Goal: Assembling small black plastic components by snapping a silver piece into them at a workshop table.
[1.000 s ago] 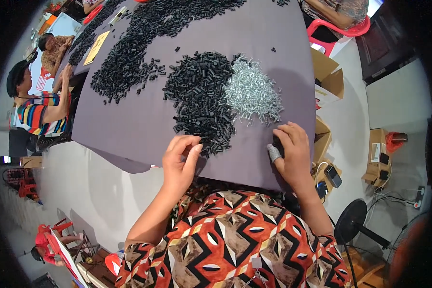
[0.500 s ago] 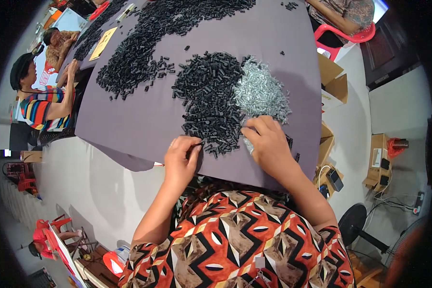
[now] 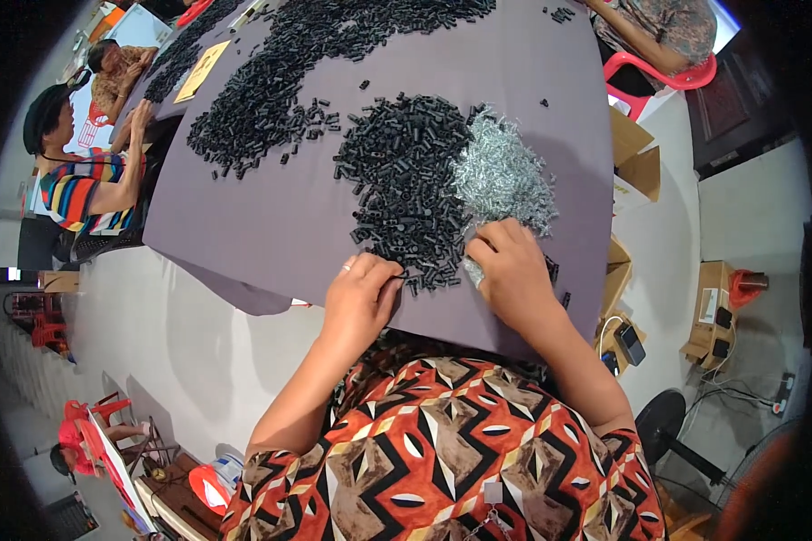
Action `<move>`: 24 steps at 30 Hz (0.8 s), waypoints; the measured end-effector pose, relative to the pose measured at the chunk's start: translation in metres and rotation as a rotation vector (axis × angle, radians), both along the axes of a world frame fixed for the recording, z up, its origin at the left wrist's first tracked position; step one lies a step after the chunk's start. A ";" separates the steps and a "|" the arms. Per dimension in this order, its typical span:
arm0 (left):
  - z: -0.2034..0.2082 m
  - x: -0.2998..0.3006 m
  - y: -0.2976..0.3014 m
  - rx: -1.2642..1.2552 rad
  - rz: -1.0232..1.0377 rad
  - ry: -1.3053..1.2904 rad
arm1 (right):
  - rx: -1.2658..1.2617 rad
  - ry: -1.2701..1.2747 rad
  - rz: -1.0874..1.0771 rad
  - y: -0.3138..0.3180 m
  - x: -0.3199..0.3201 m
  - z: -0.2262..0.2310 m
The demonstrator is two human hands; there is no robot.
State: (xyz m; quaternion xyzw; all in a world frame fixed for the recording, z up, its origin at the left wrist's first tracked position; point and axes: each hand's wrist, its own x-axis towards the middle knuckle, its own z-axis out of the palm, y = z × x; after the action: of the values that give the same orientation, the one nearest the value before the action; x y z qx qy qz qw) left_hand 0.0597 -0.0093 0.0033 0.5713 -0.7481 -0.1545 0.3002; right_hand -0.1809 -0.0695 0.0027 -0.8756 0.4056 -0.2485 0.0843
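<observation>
Black tubes [image 3: 406, 180] are lying in a pile toward the near edge of the counter [image 3: 244, 216], and the left hand [image 3: 361, 293] is curling beside the pile's nearest tip. Its fingers are pressing against the thumb and seem to be pinching a single tube [image 3: 399, 276]. The right hand [image 3: 514, 275] is bending over the near end of a pile of silvery bits [image 3: 503, 171]. Its fingers are bunching toward the thumb, which is wearing a pale wrap [image 3: 474, 270]; whether they are holding anything, I cannot tell.

For clean handling, the left fingers should be gripping lightly near one end, leaving the other end free. The right fingers should be picking from the pile's thin rim rather than digging into the middle, where such small bits are probably catching on each other. The two piles are touching along one side, so working from their near tips should be keeping them from mixing.

Loose tubes [image 3: 551, 268] are lying just beside the right hand, toward the counter's right edge, where a sleeve could be brushing them off. Farther out, a bigger heap [image 3: 262, 99] is spreading toward the far edge, and a yellow card [image 3: 200, 72] is lying near the left edge.
</observation>
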 end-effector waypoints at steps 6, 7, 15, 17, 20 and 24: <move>0.000 0.000 0.001 0.042 0.004 -0.021 | -0.029 0.022 -0.012 0.002 -0.002 -0.002; -0.004 0.000 0.001 0.000 0.012 0.029 | -0.050 0.030 -0.003 0.001 -0.001 -0.002; -0.007 -0.011 0.002 0.033 0.150 0.512 | -0.090 0.038 -0.004 -0.002 -0.002 -0.004; -0.011 -0.012 0.005 0.151 0.180 0.656 | -0.038 0.015 0.016 -0.002 -0.004 -0.001; -0.006 -0.015 0.008 0.206 0.148 0.707 | -0.028 0.050 0.021 -0.003 -0.001 -0.003; 0.011 -0.034 0.013 0.257 0.117 0.789 | 0.012 0.050 0.008 -0.001 -0.003 -0.003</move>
State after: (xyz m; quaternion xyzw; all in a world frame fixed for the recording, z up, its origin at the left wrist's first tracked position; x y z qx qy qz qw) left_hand 0.0258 0.0032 0.0147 0.5428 -0.5166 -0.4363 0.4981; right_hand -0.1841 -0.0706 0.0000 -0.8827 0.4055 -0.2237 0.0805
